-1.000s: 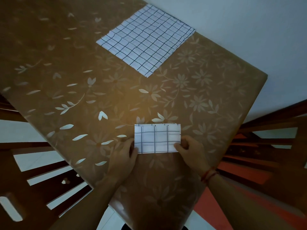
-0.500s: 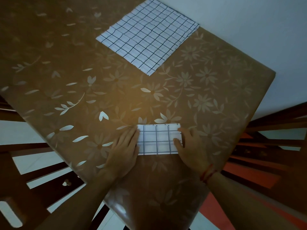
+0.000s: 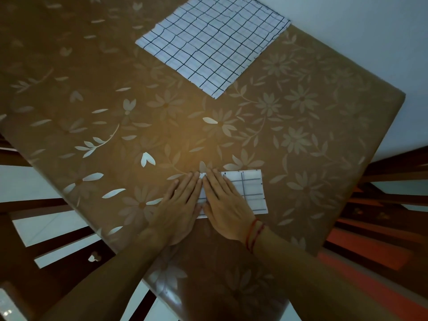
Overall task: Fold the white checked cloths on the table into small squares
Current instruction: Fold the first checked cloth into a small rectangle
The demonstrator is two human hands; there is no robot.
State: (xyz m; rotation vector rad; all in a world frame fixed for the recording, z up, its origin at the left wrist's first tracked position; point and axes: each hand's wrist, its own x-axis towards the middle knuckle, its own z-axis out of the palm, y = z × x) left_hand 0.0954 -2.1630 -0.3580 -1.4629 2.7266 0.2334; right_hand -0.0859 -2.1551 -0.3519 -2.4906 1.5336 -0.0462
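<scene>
A folded white checked cloth point(image 3: 252, 193) lies as a small rectangle near the table's front edge. My right hand point(image 3: 225, 205) lies flat on its left half, fingers straight and pressing down. My left hand point(image 3: 180, 205) rests flat beside it, fingers straight, its fingertips at the cloth's left edge. The two hands touch side by side and hide the cloth's left part. A second white checked cloth point(image 3: 213, 42) lies spread open and flat at the far side of the table.
The table point(image 3: 301, 140) is covered with a brown flowered cloth; its right corner and front edge are close. Dark wooden chair backs point(image 3: 46, 205) stand at the left and right. A pale wall is behind.
My right hand has moved left from the cloth's right end onto its left half, next to my left hand. Both hands went from holding the ends to lying flat.
</scene>
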